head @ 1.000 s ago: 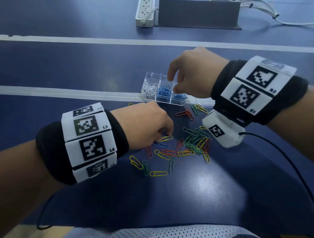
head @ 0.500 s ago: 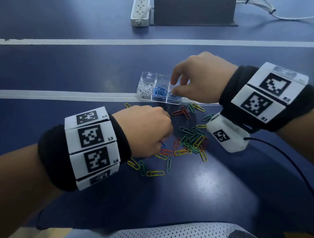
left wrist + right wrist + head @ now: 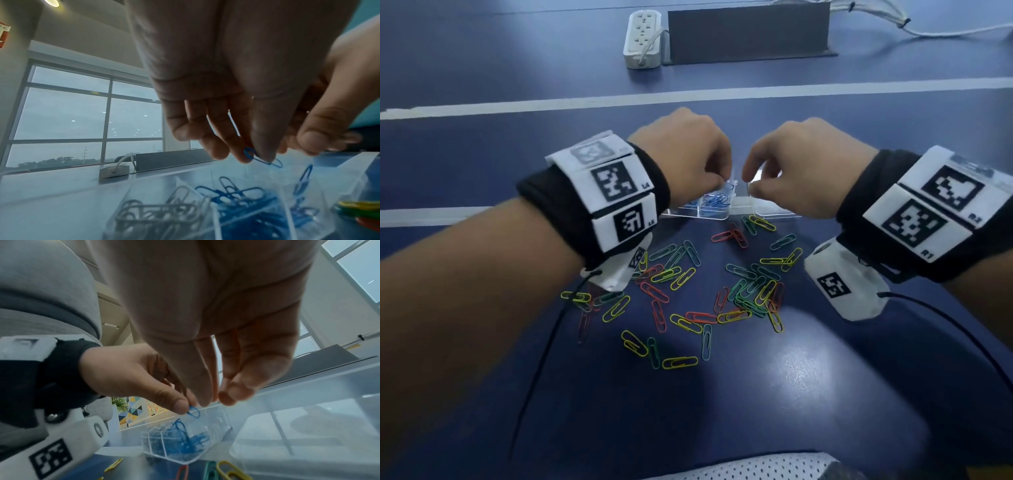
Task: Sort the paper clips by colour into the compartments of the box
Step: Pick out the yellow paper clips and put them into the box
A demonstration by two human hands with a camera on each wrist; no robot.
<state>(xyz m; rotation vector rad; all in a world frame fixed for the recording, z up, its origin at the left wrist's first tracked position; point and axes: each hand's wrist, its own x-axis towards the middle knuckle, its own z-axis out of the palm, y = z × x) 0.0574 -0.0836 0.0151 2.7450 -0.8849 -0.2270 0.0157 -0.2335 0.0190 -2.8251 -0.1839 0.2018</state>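
Note:
My left hand (image 3: 722, 178) hovers over the clear compartment box (image 3: 714, 216) and pinches a blue paper clip (image 3: 265, 160) between thumb and fingertip. The right wrist view shows the same blue clip (image 3: 194, 412) just above the box (image 3: 156, 447). One compartment holds white clips (image 3: 160, 216), and the one beside it holds blue clips (image 3: 242, 199). My right hand (image 3: 748, 185) hangs at the box's right end, thumb and fingers close together, with nothing seen between them (image 3: 216, 397). Several loose red, yellow and green clips (image 3: 753, 294) lie on the blue table in front of the box.
A clear lid (image 3: 308, 434) lies to the right of the box. A white power strip (image 3: 643, 37) and a dark grey block (image 3: 748, 31) stand at the back. White tape lines (image 3: 688, 96) cross the table. Black cables (image 3: 945, 318) trail from both wrists.
My left hand has left the loose clips and moved up and forward over the box, carrying a blue clip. The right hand has stayed by the box's right end.

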